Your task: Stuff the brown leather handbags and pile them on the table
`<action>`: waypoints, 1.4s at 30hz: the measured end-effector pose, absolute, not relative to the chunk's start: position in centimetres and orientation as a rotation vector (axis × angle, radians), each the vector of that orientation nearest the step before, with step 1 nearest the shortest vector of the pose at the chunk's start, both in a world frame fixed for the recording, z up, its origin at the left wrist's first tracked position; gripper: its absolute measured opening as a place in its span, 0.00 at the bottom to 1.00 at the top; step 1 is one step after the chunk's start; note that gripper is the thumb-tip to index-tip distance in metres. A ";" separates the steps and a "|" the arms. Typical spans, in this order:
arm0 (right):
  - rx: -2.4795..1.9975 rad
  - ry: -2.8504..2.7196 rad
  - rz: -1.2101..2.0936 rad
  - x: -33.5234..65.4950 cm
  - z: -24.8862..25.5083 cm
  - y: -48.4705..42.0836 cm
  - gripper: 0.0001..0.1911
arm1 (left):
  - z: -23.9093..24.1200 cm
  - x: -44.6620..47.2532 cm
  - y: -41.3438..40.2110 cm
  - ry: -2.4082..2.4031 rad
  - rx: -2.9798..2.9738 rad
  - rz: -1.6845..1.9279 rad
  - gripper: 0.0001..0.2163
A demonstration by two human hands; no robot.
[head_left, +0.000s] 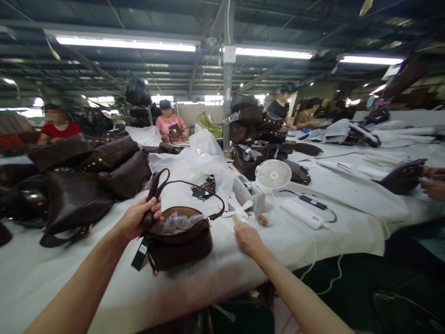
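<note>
My left hand [141, 215] is wrapped around the strap of a dark brown handbag [179, 248] at the table's front edge. The bag's top is open, and crumpled clear plastic [179, 222] shows inside. From its left side hangs a black tag [139, 254] with a white label. To the right of the bag, my right hand [247, 237] rests low over the table with its fingers curled closed. A pale narrow strip shows at its fingertips, beside some white strips [239, 209], but what it grips is partly hidden.
Several brown bags [76, 195] are heaped at left. Clear plastic wrapping [205, 155], black tags [205, 188], a white fan [273, 175] and a white power strip [301, 213] lie ahead. A co-worker's hand [434, 183] holds a dark bag at far right. Other people work behind.
</note>
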State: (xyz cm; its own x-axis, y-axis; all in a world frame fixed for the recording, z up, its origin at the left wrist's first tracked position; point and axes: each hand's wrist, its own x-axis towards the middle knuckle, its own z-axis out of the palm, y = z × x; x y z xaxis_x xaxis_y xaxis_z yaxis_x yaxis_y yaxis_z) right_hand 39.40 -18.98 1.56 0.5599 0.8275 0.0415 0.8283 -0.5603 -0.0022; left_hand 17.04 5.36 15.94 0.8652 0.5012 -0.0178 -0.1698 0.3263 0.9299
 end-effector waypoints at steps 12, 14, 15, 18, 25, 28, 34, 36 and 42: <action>-2.583 -1.561 0.062 37.4 0.7 -21.3 0.17 | 16.0 17.1 5.1 0.342 1.167 0.475 0.04; -2.493 -1.567 0.042 36.1 -0.2 -22.1 0.17 | 16.0 17.0 5.0 0.336 1.179 0.481 0.04; -2.431 -1.551 0.020 35.5 -0.7 -22.6 0.18 | 16.0 16.9 5.0 0.328 1.191 0.482 0.04; -2.228 -1.495 -0.030 34.3 -2.1 -24.3 0.18 | 16.1 16.9 5.1 0.309 1.225 0.469 0.02; -2.020 -1.297 0.049 35.1 -2.4 -25.7 0.12 | 16.7 17.2 4.3 0.359 1.202 0.492 0.04; -2.176 -1.001 -0.179 35.2 -2.2 -24.9 0.13 | 16.7 17.1 4.2 0.375 1.186 0.502 0.03; -2.509 -1.173 -0.195 33.9 -2.7 -23.7 0.33 | 16.0 17.0 4.7 0.297 1.217 0.492 0.02; -2.531 -1.245 -0.157 33.8 -2.9 -23.9 0.30 | 15.8 17.0 4.8 0.275 1.210 0.487 0.04; -2.647 -1.241 -0.125 33.4 -2.3 -23.7 0.34 | 15.5 17.0 5.1 0.231 1.177 0.468 0.07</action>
State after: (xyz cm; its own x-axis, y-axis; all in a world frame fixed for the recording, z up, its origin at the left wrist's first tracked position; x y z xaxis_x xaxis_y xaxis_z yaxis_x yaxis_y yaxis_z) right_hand 33.44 -23.73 -2.26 0.6409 0.7493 0.1670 0.7675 -0.6213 -0.1577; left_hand 16.97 5.09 15.46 0.8816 0.4672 0.0669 -0.2306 0.3027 0.9248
